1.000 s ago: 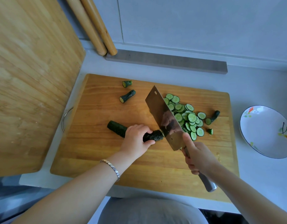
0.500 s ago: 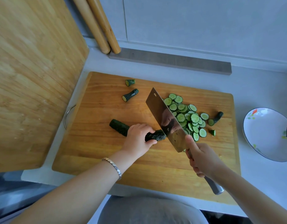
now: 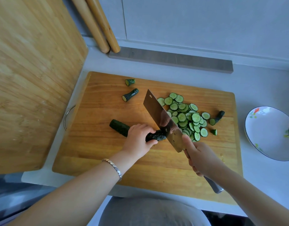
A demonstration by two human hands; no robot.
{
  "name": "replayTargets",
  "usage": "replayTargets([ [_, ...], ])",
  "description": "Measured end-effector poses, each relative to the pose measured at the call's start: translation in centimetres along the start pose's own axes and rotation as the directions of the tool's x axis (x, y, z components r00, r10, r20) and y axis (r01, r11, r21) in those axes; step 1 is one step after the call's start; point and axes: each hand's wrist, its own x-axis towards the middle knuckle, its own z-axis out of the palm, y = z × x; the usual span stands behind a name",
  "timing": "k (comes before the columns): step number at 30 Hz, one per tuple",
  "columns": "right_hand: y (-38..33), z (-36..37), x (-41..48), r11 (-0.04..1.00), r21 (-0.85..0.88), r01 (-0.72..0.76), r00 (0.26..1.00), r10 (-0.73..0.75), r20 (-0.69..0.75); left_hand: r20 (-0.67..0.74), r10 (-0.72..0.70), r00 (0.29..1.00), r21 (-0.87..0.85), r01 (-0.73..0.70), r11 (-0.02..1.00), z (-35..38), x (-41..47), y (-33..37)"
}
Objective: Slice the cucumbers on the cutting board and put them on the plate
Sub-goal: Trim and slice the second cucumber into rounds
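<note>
A dark green cucumber [image 3: 120, 127] lies across the middle of the wooden cutting board [image 3: 99, 147]. My left hand [image 3: 138, 140] holds it down with curled fingers near its cut right end. My right hand [image 3: 200, 158] grips the handle of a steel cleaver [image 3: 163, 119], index finger along the blade. The blade stands against the cucumber's cut end. Right of the blade lies a pile of several cucumber slices [image 3: 187, 117]. The white plate [image 3: 267, 132] with a flower pattern sits off the board at the right.
Cucumber end pieces lie on the board: two at the back [image 3: 130, 95], two right of the slices [image 3: 217, 117]. A large bamboo board [image 3: 31, 75] leans at the left. Two wooden rolling pins [image 3: 98, 25] lean on the back wall above a grey strip [image 3: 171, 60].
The cleaver and both hands stay at the cucumber's cut end, with the blade shifting only slightly. The camera view has drifted a little.
</note>
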Motion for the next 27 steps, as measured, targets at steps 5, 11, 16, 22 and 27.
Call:
replayTargets([
  [5, 0.4, 1.7, 1.4, 0.998, -0.061, 0.012, 1.0, -0.013, -0.016, -0.006, 0.008, 1.0, -0.007, -0.008, 1.0, 0.0, -0.1, 0.0],
  [11, 0.5, 2.0, 1.7, 0.973, 0.227, -0.051, 0.999, 0.049, 0.015, -0.005, 0.026, 1.0, 0.001, -0.026, 1.0, 0.1, -0.3, -0.1],
  [16, 0.2, -0.1, 0.3, 0.975, 0.218, -0.052, 0.998, 0.042, 0.051, 0.001, 0.007, 1.0, 0.001, -0.007, 1.0, 0.2, -0.2, -0.2],
  [22, -0.3, -0.3, -0.6, 0.996, 0.092, -0.009, 0.999, 0.005, 0.047, -0.005, -0.001, 1.0, 0.008, 0.001, 1.0, 0.2, -0.2, -0.3],
  [27, -0.1, 0.1, -0.4, 1.0, 0.029, 0.007, 1.0, -0.007, 0.02, -0.013, 0.004, 1.0, 0.004, -0.004, 1.0, 0.2, -0.1, -0.2],
])
